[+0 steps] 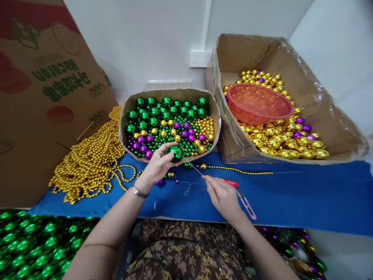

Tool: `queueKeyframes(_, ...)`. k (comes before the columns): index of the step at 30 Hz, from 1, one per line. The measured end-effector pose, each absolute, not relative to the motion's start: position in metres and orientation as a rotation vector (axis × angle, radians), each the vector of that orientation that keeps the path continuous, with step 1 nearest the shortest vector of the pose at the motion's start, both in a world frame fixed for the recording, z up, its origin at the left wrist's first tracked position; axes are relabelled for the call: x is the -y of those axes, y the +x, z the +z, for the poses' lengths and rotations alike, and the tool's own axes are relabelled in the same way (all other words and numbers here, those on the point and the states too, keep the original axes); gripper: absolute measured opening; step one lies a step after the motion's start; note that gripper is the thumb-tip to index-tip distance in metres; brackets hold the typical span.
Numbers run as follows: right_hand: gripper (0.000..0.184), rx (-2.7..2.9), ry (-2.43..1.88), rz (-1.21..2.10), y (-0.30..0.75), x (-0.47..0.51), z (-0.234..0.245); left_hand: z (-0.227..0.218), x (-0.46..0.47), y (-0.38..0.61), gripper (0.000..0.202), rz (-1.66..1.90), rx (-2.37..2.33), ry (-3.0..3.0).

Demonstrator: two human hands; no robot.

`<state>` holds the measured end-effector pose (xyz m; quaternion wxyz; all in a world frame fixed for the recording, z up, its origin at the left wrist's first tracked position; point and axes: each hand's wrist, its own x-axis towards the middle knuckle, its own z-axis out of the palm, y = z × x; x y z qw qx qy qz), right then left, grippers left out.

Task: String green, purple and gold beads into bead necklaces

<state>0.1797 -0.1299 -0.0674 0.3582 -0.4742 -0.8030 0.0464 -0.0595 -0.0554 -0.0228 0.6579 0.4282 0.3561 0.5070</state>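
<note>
My left hand pinches a large shiny green ball just in front of a low cardboard tray of green, purple and gold balls. My right hand pinches a long thin needle whose tip meets the green ball. A thin thread loops on the blue cloth between my hands. A strand of small gold beads with a gold ball and a few purple beads lies on the cloth behind my hands.
A heap of gold bead strands lies at the left. A big cardboard box at the right holds gold and purple balls and a red plastic basket. Pink thread snips lie by my right hand. Green balls fill the lower left.
</note>
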Motion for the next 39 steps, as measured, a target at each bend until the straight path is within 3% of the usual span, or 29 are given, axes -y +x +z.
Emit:
queueKeyframes(4, 0.029, 2.154, -1.279, -0.006, 0.183, 0.131, -0.067, -0.025, 0.059, -0.062, 0.05, 1.139, -0.876, 1.157)
queueKeyframes(8, 0.029, 2.222, -1.322, -0.14, 0.184, 0.13, -0.068, -0.027, 0.067, -0.055, 0.067, 1.106, -0.982, 1.508)
queueKeyframes(18, 0.028, 2.155, -1.253, 0.073, 0.182, 0.134, -0.088, -0.051, 0.085, -0.031, 0.085, 1.156, -0.986, 1.292)
queueKeyframes(29, 0.026, 2.203, -1.249, -0.072, 0.178, 0.137, -0.096, -0.063, 0.095, -0.027, 0.086, 1.247, -0.988, 1.295)
queueKeyframes(34, 0.026, 2.157, -1.212, 0.093, 0.177, 0.139, -0.092, -0.063, 0.103, -0.023, 0.088, 1.143, -0.885, 1.308)
queueKeyframes(36, 0.025, 2.118, -1.232, 0.14, 0.179, 0.139, -0.088, -0.057, 0.1, -0.027, 0.078, 1.117, -0.832, 1.335)
queueKeyframes(39, 0.023, 2.062, -1.258, 0.138, 0.183, 0.14, -0.083, -0.045, 0.08, -0.036, 0.042, 1.193, -0.893, 1.351)
